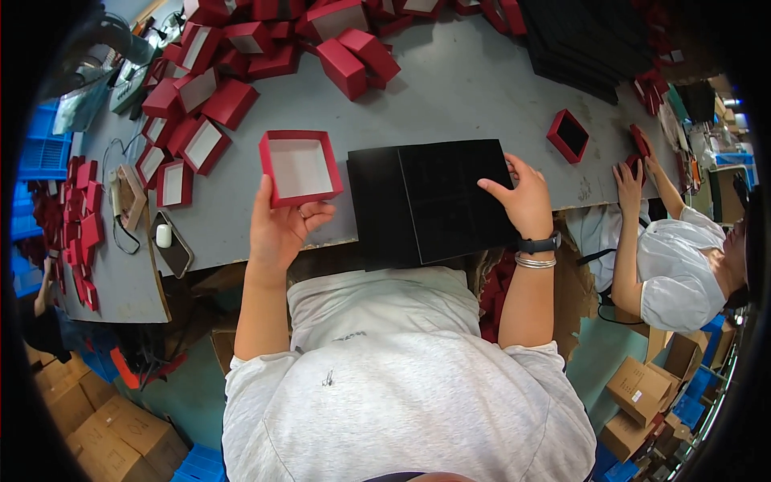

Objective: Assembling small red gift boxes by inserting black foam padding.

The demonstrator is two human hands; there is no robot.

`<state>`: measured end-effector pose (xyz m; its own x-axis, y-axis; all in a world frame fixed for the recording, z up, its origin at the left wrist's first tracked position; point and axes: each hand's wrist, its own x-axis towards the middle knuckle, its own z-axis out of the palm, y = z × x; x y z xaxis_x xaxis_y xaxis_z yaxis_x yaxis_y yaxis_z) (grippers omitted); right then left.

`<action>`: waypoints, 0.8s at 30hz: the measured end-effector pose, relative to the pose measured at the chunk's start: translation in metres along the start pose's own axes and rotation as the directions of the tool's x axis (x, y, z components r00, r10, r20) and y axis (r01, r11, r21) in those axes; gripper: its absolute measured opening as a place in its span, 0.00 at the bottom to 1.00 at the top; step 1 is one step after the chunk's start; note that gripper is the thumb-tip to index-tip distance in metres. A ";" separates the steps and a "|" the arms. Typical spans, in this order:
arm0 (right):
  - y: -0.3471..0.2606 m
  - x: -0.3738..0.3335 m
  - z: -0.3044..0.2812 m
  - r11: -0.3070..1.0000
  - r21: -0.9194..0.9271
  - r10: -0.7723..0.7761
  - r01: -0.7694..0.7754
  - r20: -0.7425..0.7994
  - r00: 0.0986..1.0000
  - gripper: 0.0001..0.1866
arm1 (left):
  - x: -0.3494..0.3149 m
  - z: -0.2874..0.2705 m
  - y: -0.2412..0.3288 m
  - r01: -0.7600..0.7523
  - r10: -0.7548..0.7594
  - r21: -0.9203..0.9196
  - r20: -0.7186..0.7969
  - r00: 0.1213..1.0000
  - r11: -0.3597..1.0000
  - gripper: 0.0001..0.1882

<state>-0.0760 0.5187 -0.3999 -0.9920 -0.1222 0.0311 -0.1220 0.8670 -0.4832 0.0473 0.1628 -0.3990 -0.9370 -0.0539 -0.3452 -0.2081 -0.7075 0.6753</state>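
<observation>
My left hand holds up an open red box with a pale inside, thumb on its left side and fingers beneath its near edge. Black sheets lie side by side and overlapping, reaching past the table's near edge in front of my body. Over their right edge rests my right hand, its thumb lying across the top and its fingers spread apart along the side. A watch and bracelets circle that wrist. Farther right, a red box with a black inside sits alone on the grey table.
Many red boxes are heaped at the far left and back. A stack of black sheets stands at the back right. A phone with a white case on it lies at the left edge. A co-worker handles red pieces at right.
</observation>
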 end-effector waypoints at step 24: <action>-0.031 -0.046 -0.069 0.683 0.714 -0.015 0.153 -0.196 0.980 0.23 | -0.017 0.101 -0.027 -0.092 -0.003 0.455 0.204 0.979 0.886 0.32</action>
<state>-0.0284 0.5312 -0.3263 -0.9771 -0.0381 0.2093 -0.2124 0.2288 -0.9500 0.0400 0.2539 -0.3452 -0.9738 0.0929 -0.2074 -0.2260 -0.3013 0.9263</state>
